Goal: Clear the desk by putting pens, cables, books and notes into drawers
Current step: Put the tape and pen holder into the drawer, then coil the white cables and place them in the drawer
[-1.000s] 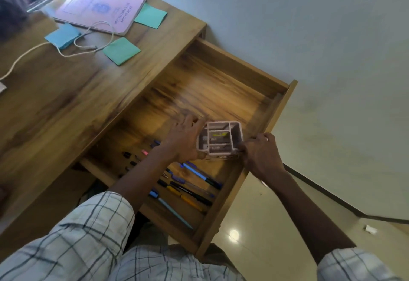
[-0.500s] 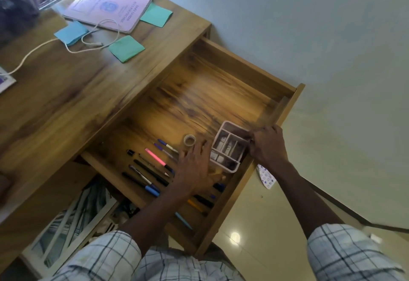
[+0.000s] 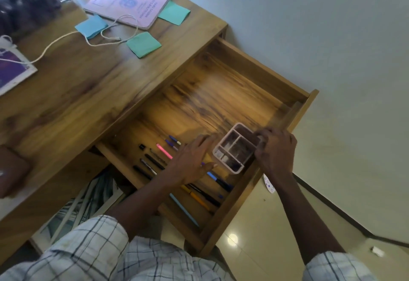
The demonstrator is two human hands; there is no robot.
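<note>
The wooden drawer (image 3: 261, 68) stands pulled out from the desk (image 3: 73, 95). Several pens (image 3: 164, 151) lie on its floor at the near end. A pale pink divided organiser tray (image 3: 234, 148) sits by the drawer's right wall. My right hand (image 3: 275, 148) grips its far right edge. My left hand (image 3: 191, 161) lies flat over the pens with its fingers straight, its fingertips close to the tray's left side. On the desk top lie a pink book (image 3: 129, 2), a white cable (image 3: 66, 37) and three green and blue notes (image 3: 143, 44).
A purple-covered book (image 3: 11, 72) lies at the desk's left edge, and a brown object (image 3: 11, 170) sits on its near left. A shelf with white items (image 3: 84, 199) shows below the drawer. Pale floor tiles (image 3: 254, 236) lie right of the drawer, with a wall behind.
The tray has gone from held above the pens to resting by the drawer's right wall. My left hand has let go of it and lies flat over the pens.
</note>
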